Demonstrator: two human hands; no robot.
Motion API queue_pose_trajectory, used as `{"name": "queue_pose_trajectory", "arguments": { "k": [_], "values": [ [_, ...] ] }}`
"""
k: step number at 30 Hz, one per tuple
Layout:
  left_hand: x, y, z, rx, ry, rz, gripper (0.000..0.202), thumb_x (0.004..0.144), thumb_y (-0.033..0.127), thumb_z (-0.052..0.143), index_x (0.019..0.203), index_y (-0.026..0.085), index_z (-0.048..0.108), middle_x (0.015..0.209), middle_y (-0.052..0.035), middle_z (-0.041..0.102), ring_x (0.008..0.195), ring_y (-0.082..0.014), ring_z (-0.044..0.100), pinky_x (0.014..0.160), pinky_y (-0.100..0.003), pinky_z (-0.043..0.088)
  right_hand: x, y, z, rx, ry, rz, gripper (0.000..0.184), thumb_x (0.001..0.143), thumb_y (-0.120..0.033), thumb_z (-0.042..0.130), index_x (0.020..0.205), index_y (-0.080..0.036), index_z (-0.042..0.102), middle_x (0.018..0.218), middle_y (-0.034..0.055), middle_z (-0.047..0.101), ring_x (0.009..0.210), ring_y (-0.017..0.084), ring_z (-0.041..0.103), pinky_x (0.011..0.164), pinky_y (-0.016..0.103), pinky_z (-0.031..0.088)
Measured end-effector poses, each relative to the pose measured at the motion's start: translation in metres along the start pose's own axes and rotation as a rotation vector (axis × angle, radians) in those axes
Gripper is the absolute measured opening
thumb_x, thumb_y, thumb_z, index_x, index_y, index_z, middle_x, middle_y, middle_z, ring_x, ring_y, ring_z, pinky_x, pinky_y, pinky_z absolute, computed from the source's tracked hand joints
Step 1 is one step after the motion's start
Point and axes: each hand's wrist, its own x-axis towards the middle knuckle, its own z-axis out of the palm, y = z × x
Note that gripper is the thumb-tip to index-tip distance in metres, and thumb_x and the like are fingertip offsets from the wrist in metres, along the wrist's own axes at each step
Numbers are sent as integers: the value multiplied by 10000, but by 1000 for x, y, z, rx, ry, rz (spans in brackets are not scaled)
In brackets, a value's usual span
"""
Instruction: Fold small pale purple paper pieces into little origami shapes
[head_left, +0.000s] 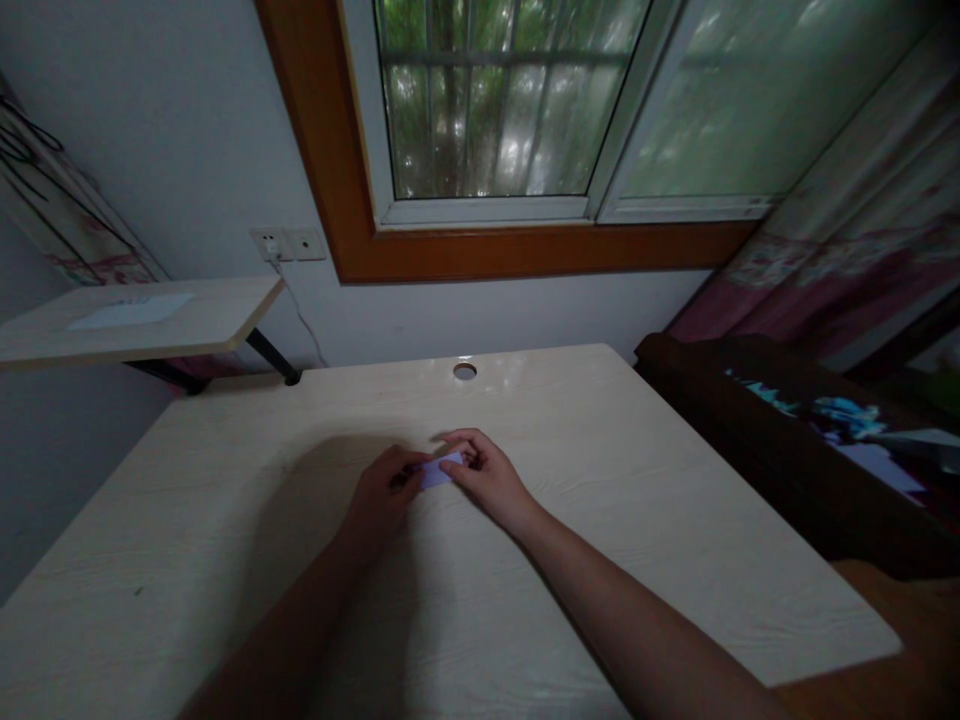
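A small pale lilac piece of paper (439, 468) lies on the light wooden desk (637, 520) near its middle. My left hand (382, 495) pinches its left end with curled fingers. On its right end my right hand (486, 472) has fingers bent over the upper edge. Most of the paper is hidden between the two hands.
A round cable hole (464, 371) sits at the desk's far edge, below a barred window (495, 100). A smaller shelf table (142, 320) holding a sheet stands at the left by a wall socket (289, 243). A dark wooden bed frame (787, 450) lines the right side.
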Motion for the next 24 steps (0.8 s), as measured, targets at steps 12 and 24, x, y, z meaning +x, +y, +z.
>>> {"name": "queue_pose_trajectory", "arguments": {
  "k": [12, 24],
  "values": [
    [-1, 0, 5, -12, -59, -3, 216, 854, 239, 610, 1048, 221, 702, 896, -32, 625, 786, -140, 612, 689, -234, 503, 0, 2, 0, 33, -3, 22, 344, 774, -279, 737, 1088, -238, 602, 772, -28, 612, 660, 120, 541, 638, 259, 403],
    [-1, 1, 3, 10, -42, -31, 197, 845, 253, 613, 1016, 206, 701, 868, -31, 645, 781, -150, 611, 707, -257, 477, -1, 0, 0, 72, 26, -1, 340, 799, -309, 722, 1106, -231, 601, 763, -14, 635, 693, 131, 573, 654, 265, 427]
  ]
}}
